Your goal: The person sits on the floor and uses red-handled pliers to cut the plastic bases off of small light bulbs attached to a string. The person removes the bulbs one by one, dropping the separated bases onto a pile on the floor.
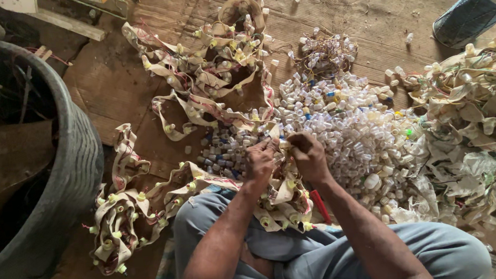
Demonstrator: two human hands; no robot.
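A cream strip of tape studded with small sockets and red wires (276, 185) lies across the seated person's lap, and both hands pinch it close together, left hand (260, 159) beside right hand (309, 155). Just beyond them a heap of small white caps (356, 129) covers the wooden floor (109, 80). More tangled strips (211, 70) lie farther off, a big dark tub (69, 175) stands to the left.

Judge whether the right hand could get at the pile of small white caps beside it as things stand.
Probably yes: the right hand sits at the edge of the pile of white caps, with nothing between them, though its fingers are busy on the beige strip shared with the left hand.
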